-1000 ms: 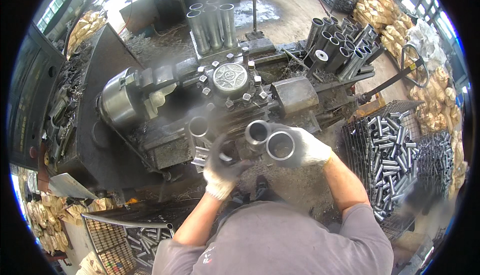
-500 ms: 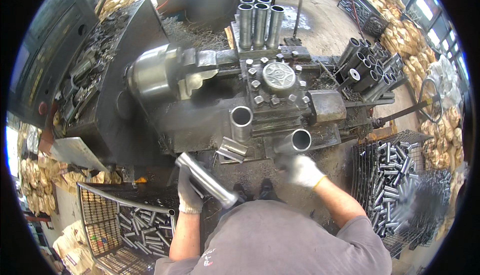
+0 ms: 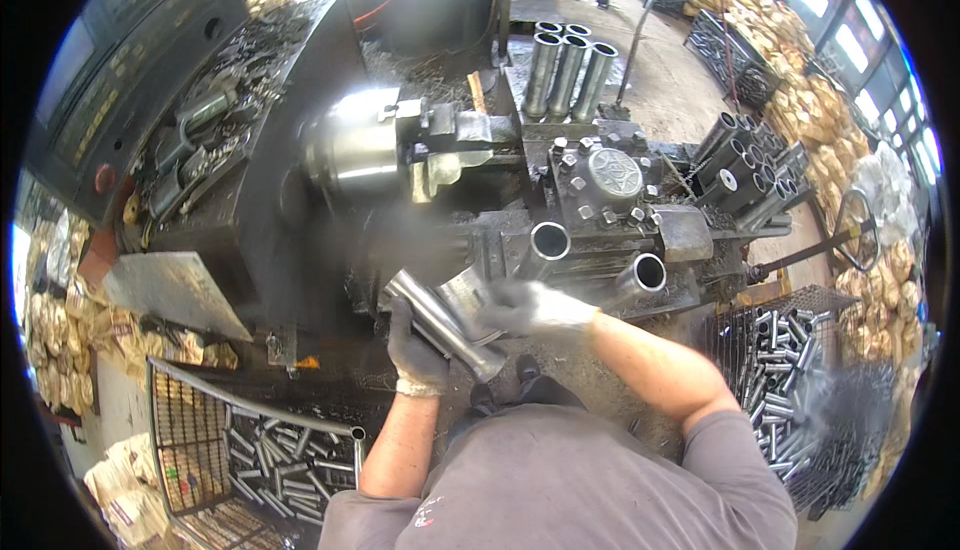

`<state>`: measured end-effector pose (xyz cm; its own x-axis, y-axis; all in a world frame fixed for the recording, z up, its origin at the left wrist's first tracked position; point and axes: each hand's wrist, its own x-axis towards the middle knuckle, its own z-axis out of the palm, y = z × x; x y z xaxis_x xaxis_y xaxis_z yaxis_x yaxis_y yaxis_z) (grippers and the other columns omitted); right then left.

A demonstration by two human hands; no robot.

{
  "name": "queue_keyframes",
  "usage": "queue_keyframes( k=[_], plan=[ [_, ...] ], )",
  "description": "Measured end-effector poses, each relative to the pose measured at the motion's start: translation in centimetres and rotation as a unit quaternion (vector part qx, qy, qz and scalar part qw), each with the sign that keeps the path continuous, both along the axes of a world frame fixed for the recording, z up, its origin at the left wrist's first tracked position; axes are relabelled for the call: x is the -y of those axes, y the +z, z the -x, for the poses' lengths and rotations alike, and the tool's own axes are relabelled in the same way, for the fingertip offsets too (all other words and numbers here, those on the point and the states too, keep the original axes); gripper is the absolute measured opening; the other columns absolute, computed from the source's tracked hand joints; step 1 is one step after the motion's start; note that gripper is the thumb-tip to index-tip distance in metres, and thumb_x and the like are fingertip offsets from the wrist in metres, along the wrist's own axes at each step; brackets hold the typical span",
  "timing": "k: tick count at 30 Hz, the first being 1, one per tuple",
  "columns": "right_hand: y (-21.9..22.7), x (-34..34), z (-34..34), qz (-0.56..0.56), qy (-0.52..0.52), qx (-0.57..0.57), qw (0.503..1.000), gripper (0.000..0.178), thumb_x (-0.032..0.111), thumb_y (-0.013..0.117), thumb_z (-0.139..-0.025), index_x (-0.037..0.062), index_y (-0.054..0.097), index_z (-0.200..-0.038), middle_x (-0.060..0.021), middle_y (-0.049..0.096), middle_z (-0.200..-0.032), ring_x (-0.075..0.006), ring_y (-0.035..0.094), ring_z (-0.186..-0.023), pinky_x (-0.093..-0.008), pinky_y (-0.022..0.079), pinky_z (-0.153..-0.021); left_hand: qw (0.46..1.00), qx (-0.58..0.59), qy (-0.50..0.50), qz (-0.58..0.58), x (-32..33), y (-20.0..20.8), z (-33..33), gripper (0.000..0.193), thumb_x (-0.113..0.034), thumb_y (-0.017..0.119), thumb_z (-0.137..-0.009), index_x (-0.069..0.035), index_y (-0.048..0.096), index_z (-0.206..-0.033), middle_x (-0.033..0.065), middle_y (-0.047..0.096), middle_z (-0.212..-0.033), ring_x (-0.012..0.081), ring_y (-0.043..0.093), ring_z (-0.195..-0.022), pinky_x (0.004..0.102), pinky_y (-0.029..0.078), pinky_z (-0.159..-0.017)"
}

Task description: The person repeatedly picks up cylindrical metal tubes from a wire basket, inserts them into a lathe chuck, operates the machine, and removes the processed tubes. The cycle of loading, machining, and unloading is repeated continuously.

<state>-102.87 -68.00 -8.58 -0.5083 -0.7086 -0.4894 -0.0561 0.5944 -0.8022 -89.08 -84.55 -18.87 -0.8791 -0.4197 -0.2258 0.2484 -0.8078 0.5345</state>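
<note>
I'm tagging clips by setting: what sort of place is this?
Likely a metalworking shop: a lathe-like machine with a round chuck, and a wire basket of short metal tubes.

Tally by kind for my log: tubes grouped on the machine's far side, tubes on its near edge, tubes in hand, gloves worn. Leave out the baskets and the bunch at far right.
Far-side tubes: 5
Near-edge tubes: 2
Tube in hand, held by the left hand: 1
Gloves, on left hand and right hand: 2
Total: 10
</note>
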Motion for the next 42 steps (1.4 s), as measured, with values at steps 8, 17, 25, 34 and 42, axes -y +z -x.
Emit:
queue_keyframes(
  k=[8, 17, 25, 34, 42],
  plan=[
    [8.4, 1.6, 1.3, 0.088, 0.051, -0.125, 0.987, 0.088, 0.035, 0.091, -0.074, -0.0002, 0.054, -0.147, -0.024, 0.074, -0.118, -0.0344, 0.076, -0.105, -0.0437, 0.06, -0.095, 0.942, -0.196, 0.043, 0.268, -0.5, 11.5, 3.9, 0.093, -0.052, 0.071, -0.101, -0.005, 0.027, -0.168, 0.0155, 0.053, -0.153, 0.031, 0.058, -0.136, 0.0459, 0.048, -0.116],
    [10.2, 3.1, 26.5, -0.19, 0.245, -0.699, 0.645, 0.065, 0.032, 0.092, -0.071, 0.0113, 0.066, -0.126, -0.0129, 0.072, -0.107, -0.0327, 0.074, -0.097, -0.0476, 0.058, -0.085, 0.907, 0.255, 0.101, 0.319, 5.6, -6.3, -0.5, 0.035, -0.017, 0.068, -0.1, 0.001, 0.07, -0.13, 0.0045, 0.069, -0.123, 0.0161, 0.06, -0.115, 0.0334, 0.046, -0.105],
    [0.1, 7.9, 31.8, -0.17, 0.312, -0.346, 0.868, 0.073, 0.024, 0.083, -0.071, 0.0016, 0.061, -0.137, -0.0181, 0.078, -0.095, -0.0297, 0.077, -0.076, -0.042, 0.063, -0.064, 0.896, 0.378, 0.219, 0.084, 7.3, -17.3, -13.7, 0.047, -0.042, 0.072, -0.098, -0.015, 0.064, -0.134, 0.0079, 0.072, -0.119, 0.0322, 0.068, -0.104, 0.0475, 0.055, -0.085],
    [2.4, 8.2, 32.5, -0.112, 0.379, -0.328, 0.858, 0.073, 0.037, 0.081, -0.085, 0.0028, 0.06, -0.145, -0.0233, 0.078, -0.111, -0.0297, 0.078, -0.096, -0.0417, 0.062, -0.085, 0.827, 0.319, 0.463, -0.015, 12.5, -6.0, -12.8, 0.045, -0.06, 0.052, -0.107, -0.019, 0.056, -0.087, -0.0046, 0.052, -0.071, 0.0123, 0.043, -0.058, 0.0279, 0.037, -0.053],
    [2.7, 9.2, 30.0, -0.082, 0.241, -0.206, 0.945, 0.094, 0.046, 0.086, -0.081, -0.0067, 0.052, -0.151, -0.0269, 0.072, -0.132, -0.0319, 0.072, -0.121, -0.0372, 0.058, -0.102, 0.858, 0.344, 0.372, 0.086, 16.1, -9.2, -16.0, 0.04, -0.046, 0.054, -0.107, -0.022, 0.049, -0.075, -0.0059, 0.04, -0.059, 0.011, 0.032, -0.046, 0.0275, 0.03, -0.045]
  ],
)
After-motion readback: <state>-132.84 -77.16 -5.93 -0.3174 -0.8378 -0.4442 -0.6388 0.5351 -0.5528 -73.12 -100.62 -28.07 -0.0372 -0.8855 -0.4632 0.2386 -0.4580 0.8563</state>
